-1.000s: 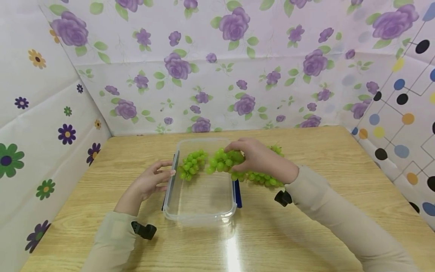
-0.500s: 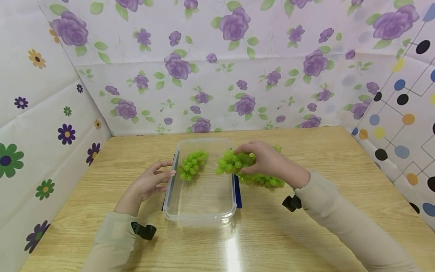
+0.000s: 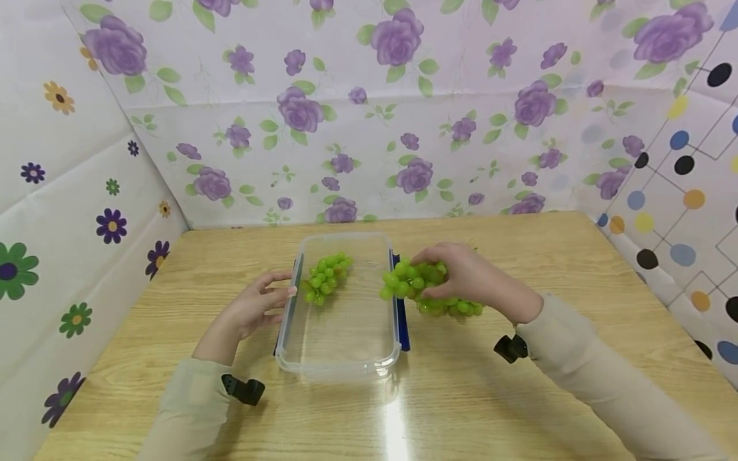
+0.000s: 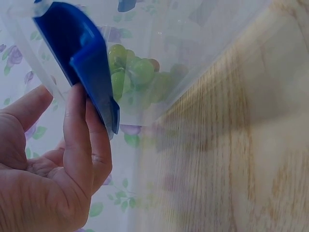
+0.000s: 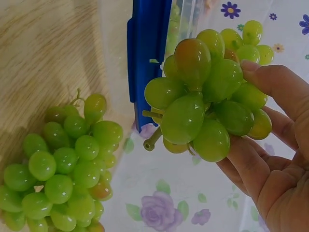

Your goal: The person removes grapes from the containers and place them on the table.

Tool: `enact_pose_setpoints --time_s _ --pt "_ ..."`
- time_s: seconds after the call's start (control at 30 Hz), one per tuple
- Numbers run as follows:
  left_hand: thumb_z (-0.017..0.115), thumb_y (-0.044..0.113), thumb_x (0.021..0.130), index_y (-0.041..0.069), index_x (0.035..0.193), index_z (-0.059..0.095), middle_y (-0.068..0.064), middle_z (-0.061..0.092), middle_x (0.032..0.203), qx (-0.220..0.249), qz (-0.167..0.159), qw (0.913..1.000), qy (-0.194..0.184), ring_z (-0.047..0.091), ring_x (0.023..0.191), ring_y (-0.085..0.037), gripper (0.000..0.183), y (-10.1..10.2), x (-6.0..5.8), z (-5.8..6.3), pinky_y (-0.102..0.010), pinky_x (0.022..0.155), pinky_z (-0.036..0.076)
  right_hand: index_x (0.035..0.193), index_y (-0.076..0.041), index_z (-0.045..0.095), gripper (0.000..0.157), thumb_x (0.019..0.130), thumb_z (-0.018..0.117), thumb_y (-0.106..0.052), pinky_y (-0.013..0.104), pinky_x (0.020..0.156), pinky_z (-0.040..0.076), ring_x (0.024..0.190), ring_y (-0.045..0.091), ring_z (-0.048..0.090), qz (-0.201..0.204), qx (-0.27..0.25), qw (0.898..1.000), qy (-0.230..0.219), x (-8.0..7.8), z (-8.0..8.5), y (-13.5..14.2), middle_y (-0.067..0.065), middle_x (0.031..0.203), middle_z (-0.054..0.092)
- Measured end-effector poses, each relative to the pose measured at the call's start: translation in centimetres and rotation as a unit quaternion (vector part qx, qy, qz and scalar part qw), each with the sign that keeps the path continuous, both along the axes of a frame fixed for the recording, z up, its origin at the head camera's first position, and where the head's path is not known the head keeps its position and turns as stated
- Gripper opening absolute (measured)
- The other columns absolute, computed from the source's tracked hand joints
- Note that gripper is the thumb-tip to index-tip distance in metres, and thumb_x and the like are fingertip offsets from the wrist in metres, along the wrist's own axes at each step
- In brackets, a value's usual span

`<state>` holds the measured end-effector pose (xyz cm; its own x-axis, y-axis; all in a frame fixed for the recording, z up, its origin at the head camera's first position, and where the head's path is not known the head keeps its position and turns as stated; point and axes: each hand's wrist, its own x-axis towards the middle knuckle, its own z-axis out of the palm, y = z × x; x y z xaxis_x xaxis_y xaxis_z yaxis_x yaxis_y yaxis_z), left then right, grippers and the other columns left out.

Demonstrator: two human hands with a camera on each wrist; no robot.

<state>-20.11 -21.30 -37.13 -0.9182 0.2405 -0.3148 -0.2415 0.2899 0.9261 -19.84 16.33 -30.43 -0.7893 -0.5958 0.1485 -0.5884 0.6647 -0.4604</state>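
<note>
A clear plastic food container (image 3: 346, 367) with blue side clips stands on the table. My left hand (image 3: 258, 306) grips its left wall, fingers against the blue clip (image 4: 91, 58) and thumb at the rim. Inside, toward the back left, lies one bunch of green grapes (image 3: 327, 279). My right hand (image 3: 469, 276) pinches a second bunch of grapes (image 5: 203, 96) between thumb and fingers, raised at the container's right edge with its stem showing. Below it on the table, to the right of the container, lies another bunch of grapes (image 5: 63, 169), partly hidden by the hand in the head view.
The wooden table (image 3: 496, 397) ends at a flower-print cloth wall (image 3: 357, 128) behind. Patterned side walls (image 3: 75, 243) stand left and right. A second blue clip (image 3: 401, 323) hangs open along the container's right side.
My right hand has moved to the right with the held grapes, from over the container's interior to its right edge. My left hand has stayed in place.
</note>
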Motion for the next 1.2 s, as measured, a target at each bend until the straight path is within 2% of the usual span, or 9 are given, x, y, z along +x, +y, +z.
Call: enact_pose_setpoints --time_s 0.27,0.47,0.73,0.97,1.2 --pt "0.057 0.032 0.096 0.012 0.149 0.026 -0.019 0.038 0.136 -0.007 0.007 0.9999 -0.004 0.043 0.125 -0.033 0.065 0.0 0.0 0.1 -0.028 0.082 0.048 0.119 -0.005 0.064 0.044 0.077 0.078 -0.011 0.039 0.081 0.051 0.101 0.027 0.060 0.009 0.035 0.999 0.000 0.3 -0.3 1.0 0.012 0.117 0.064" --pt "0.058 0.033 0.095 0.012 0.149 0.026 -0.019 0.038 0.136 -0.007 0.006 0.9999 -0.006 0.042 0.126 -0.034 0.066 0.0 -0.1 -0.2 -0.027 0.083 0.048 0.117 -0.005 0.065 0.043 0.077 0.078 -0.010 0.040 0.083 0.051 0.105 0.027 0.060 0.021 0.042 0.999 -0.001 0.5 -0.8 1.8 0.011 0.118 0.065" --pt "0.058 0.033 0.095 0.014 0.149 0.027 -0.017 0.039 0.134 -0.011 0.011 0.9999 -0.006 0.046 0.119 -0.029 0.065 -0.1 -0.1 -0.2 -0.027 0.083 0.048 0.118 -0.004 0.065 0.044 0.077 0.079 -0.012 0.025 0.062 0.046 0.089 0.017 0.060 0.021 0.030 0.999 -0.034 0.9 -1.6 3.0 0.012 0.118 0.065" --pt "0.058 0.033 0.095 0.013 0.149 0.026 -0.019 0.038 0.136 -0.011 0.010 0.9999 -0.005 0.043 0.124 -0.032 0.065 -0.2 -0.1 -0.2 -0.029 0.085 0.047 0.116 -0.005 0.066 0.045 0.075 0.081 -0.012 0.033 0.076 0.052 0.099 0.023 0.063 0.016 0.042 0.999 -0.027 1.4 -2.4 3.9 0.009 0.114 0.067" --pt "0.058 0.032 0.096 0.013 0.149 0.026 -0.018 0.039 0.134 -0.005 0.010 0.9999 -0.006 0.046 0.120 -0.030 0.065 -0.1 0.1 0.0 -0.029 0.084 0.047 0.116 -0.005 0.066 0.046 0.075 0.081 -0.017 0.041 0.081 0.052 0.103 0.029 0.062 0.022 0.051 0.998 -0.026 1.6 -3.0 4.9 0.011 0.115 0.066"
